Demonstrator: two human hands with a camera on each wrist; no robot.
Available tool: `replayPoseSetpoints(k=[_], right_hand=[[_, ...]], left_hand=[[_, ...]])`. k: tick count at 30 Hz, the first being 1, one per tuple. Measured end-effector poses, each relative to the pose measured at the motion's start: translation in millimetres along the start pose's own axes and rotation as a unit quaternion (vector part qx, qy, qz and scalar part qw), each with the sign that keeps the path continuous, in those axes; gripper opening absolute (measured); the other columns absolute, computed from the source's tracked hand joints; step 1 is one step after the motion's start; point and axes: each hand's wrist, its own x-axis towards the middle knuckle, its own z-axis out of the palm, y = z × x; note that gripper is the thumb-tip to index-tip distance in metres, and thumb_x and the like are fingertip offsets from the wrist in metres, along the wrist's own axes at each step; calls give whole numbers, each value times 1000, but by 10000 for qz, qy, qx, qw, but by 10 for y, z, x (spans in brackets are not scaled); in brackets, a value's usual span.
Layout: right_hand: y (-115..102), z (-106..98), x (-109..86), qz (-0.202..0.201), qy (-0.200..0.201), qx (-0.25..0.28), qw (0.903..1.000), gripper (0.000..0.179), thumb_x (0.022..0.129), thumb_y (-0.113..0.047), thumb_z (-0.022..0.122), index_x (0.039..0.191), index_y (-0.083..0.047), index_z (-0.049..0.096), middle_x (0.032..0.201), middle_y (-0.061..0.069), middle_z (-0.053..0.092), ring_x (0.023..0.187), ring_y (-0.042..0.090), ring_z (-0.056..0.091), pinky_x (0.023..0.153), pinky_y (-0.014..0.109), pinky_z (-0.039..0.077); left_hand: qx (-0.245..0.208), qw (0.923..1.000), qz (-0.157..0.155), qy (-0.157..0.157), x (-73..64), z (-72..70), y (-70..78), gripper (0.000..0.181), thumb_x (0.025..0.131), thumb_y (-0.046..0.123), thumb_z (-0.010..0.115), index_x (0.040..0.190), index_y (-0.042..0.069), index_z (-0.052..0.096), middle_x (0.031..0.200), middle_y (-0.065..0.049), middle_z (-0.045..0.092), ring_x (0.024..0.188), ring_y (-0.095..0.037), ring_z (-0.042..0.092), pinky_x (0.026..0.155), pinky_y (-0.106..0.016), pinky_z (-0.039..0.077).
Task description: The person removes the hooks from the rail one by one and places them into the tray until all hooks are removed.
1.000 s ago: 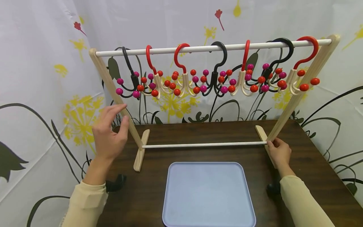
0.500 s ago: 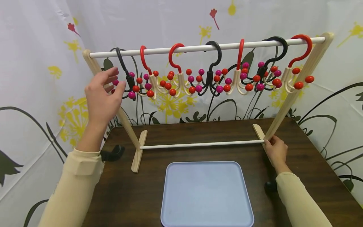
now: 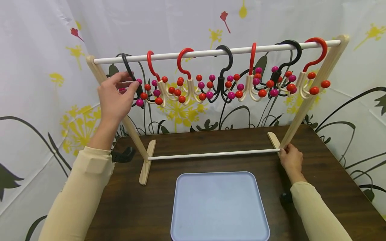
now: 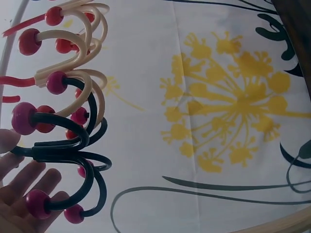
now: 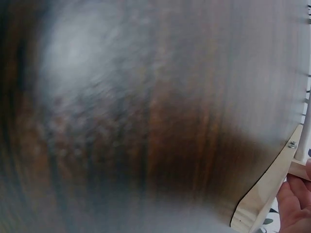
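A wooden rack with a white top bar (image 3: 205, 53) stands on the table, several red and black hook hangers with ball-tipped prongs hanging from it. My left hand (image 3: 113, 97) is up at the leftmost black hanger (image 3: 139, 92), thumb and fingers pinching its stem. The left wrist view shows this hanger (image 4: 60, 153) with magenta balls, its hook going between my thumb and fingers. Its hook stays over the bar. Low on the right, my right hand (image 3: 292, 161) grips the bottom of the right post (image 3: 297, 120), beside its foot (image 5: 260, 199).
In front of the rack lies a light blue tray (image 3: 220, 206) on the dark wooden table (image 3: 144, 214). A red hanger (image 3: 152, 65) hangs right beside the leftmost black one. A lower white bar (image 3: 211, 155) joins the posts. Behind hangs a flower-printed curtain (image 3: 178, 20).
My left hand has risen from beside the left post to the leftmost black hanger and now pinches it. My right hand has stayed at the right post's bottom.
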Motion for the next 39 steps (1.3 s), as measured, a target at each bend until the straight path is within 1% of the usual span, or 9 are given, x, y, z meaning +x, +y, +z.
replayPoseSetpoints(k=[3, 6, 9, 11, 16, 21, 27, 34, 39], right_hand=[[12, 0, 15, -38, 49, 7, 10000, 23, 96, -14, 55, 110, 4, 61, 110, 27, 66, 105, 52, 56, 89, 63, 40], [14, -10, 27, -29, 107, 41, 9999, 24, 96, -14, 55, 110, 4, 62, 109, 27, 66, 102, 51, 57, 88, 62, 42], [11, -33, 36, 30, 81, 85, 9999, 27, 95, -15, 55, 111, 4, 64, 108, 26, 67, 101, 48, 59, 87, 60, 44], [-10, -54, 41, 41, 51, 144, 9999, 29, 95, -18, 57, 112, 4, 65, 107, 26, 67, 99, 46, 60, 85, 58, 45], [-84, -96, 68, 67, 38, 211, 9997, 33, 97, -26, 56, 107, 4, 66, 102, 25, 67, 94, 42, 59, 81, 53, 46], [-119, -92, 86, 158, 60, 269, 9995, 33, 99, -24, 51, 104, 5, 65, 99, 24, 67, 90, 39, 58, 76, 48, 46], [-127, -93, 83, 46, -68, 132, 9999, 31, 101, -23, 48, 102, 5, 62, 96, 26, 65, 87, 41, 58, 73, 51, 46], [-133, -89, 61, 129, -151, 106, 9997, 30, 99, -23, 49, 102, 4, 62, 97, 26, 65, 88, 42, 58, 74, 54, 47], [-91, -77, 68, 82, -136, 103, 9998, 30, 99, -21, 49, 102, 5, 63, 97, 26, 65, 88, 43, 58, 75, 55, 47]], left_hand=[[112, 9997, 141, 149, 26, 17, -4, 28, 93, 21, 68, 115, 4, 70, 108, -7, 71, 96, -15, 68, 86, -27, 54], [221, 9990, 273, 273, 52, 28, 0, 25, 93, 22, 67, 112, 6, 73, 103, -5, 72, 87, -9, 68, 81, -21, 54], [297, 9982, 375, 366, 70, 34, 3, 22, 93, 20, 67, 109, 8, 74, 100, -4, 73, 79, -4, 66, 76, -17, 53], [375, 9974, 446, 431, 76, 32, 3, 21, 93, 19, 67, 108, 8, 75, 98, -4, 74, 76, -3, 65, 74, -15, 52], [483, 9948, 643, 626, 72, 19, -10, 19, 94, 19, 66, 106, 9, 76, 94, -4, 74, 72, -5, 63, 71, -13, 50], [542, 9922, 752, 837, 75, -7, -27, 21, 94, 22, 65, 106, 8, 77, 94, -4, 75, 69, 2, 58, 69, -12, 49], [364, 9904, 803, 1069, 112, -84, 11, 18, 92, 18, 68, 103, 8, 78, 92, -4, 75, 67, 7, 58, 69, -11, 49], [256, 9870, 842, 1347, 155, -160, 18, 16, 91, 15, 71, 104, 9, 78, 95, -6, 75, 70, 6, 59, 70, -11, 50], [251, 9827, 946, 1570, 131, -225, 3, 15, 91, 13, 70, 101, 7, 78, 93, -7, 75, 70, 6, 59, 68, -10, 49]])
